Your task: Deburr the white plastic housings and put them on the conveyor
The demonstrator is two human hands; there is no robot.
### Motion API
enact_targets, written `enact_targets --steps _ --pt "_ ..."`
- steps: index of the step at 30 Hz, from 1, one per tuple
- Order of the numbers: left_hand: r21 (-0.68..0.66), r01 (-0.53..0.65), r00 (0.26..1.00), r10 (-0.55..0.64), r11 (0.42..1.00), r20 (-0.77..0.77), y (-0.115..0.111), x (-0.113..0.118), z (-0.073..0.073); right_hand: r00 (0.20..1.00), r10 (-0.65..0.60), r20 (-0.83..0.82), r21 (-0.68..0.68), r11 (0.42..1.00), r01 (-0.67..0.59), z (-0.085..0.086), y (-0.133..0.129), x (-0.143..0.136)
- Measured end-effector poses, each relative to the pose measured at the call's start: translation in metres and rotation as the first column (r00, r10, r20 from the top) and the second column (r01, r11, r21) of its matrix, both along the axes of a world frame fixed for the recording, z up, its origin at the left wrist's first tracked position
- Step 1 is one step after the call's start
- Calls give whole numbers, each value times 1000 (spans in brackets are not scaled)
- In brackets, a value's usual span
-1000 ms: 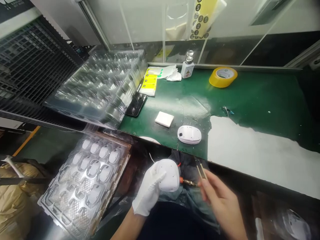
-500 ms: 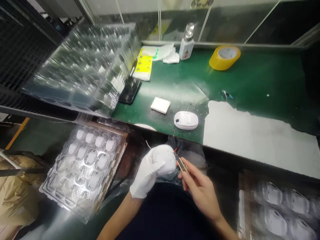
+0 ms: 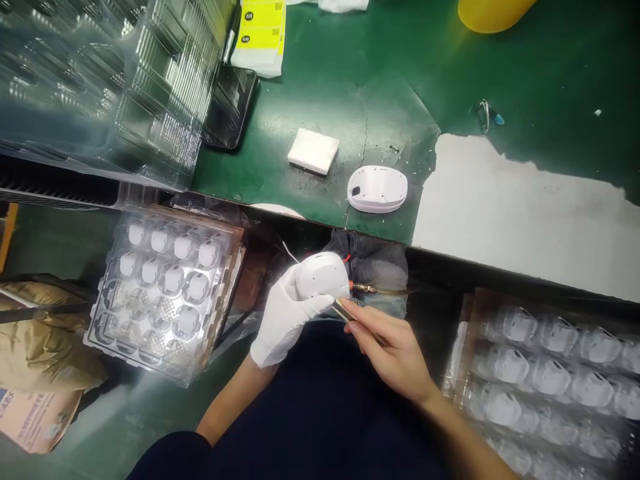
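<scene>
In a white glove, my left hand (image 3: 285,310) is closed around a rounded white plastic shell (image 3: 323,275), its thumb along the near edge. My bare right hand (image 3: 387,343) pinches a slim flat stick (image 3: 345,312) with a dark face and a tan edge. The stick's tip is at the shell's lower right edge, by the gloved thumb; whether it touches the shell I cannot tell. A second white plastic shell (image 3: 377,190), oval with small holes and a dark square spot, lies on the green table (image 3: 400,53) beyond my hands.
A white block (image 3: 314,151) and a black phone (image 3: 233,107) lie on the table. Stacked clear trays (image 3: 165,93) stand at left. Trays of white parts sit lower left (image 3: 165,287) and lower right (image 3: 545,373). A hose with a brass fitting (image 3: 364,288) hangs behind my right hand.
The view has tipped downward and closer. The stick has moved from the shell's right side to its lower right edge. Both hands keep their hold.
</scene>
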State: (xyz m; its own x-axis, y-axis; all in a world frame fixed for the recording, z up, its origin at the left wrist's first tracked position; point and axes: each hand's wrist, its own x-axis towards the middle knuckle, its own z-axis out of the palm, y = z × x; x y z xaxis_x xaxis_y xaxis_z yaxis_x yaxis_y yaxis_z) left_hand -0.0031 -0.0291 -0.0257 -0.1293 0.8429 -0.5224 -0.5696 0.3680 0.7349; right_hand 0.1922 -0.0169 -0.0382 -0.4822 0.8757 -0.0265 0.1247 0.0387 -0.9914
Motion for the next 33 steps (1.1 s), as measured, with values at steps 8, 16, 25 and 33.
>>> enact_targets --steps 8,16,25,33 --pt "6 -11 990 12 1000 -138 -7 -2 -10 1000 24 13 38 999 -24 0 2 -3" --pt "-39 -21 981 13 999 -191 -8 -2 -7 998 20 57 26 999 -21 0 -1 -3" --pt "-66 -26 981 13 998 -194 -10 -2 -8 999 14 31 20 1000 -15 -1 -1 -1" --pt "-53 -30 988 21 998 -154 -11 0 -8 1000 15 21 14 1000 -15 -1 -2 0"
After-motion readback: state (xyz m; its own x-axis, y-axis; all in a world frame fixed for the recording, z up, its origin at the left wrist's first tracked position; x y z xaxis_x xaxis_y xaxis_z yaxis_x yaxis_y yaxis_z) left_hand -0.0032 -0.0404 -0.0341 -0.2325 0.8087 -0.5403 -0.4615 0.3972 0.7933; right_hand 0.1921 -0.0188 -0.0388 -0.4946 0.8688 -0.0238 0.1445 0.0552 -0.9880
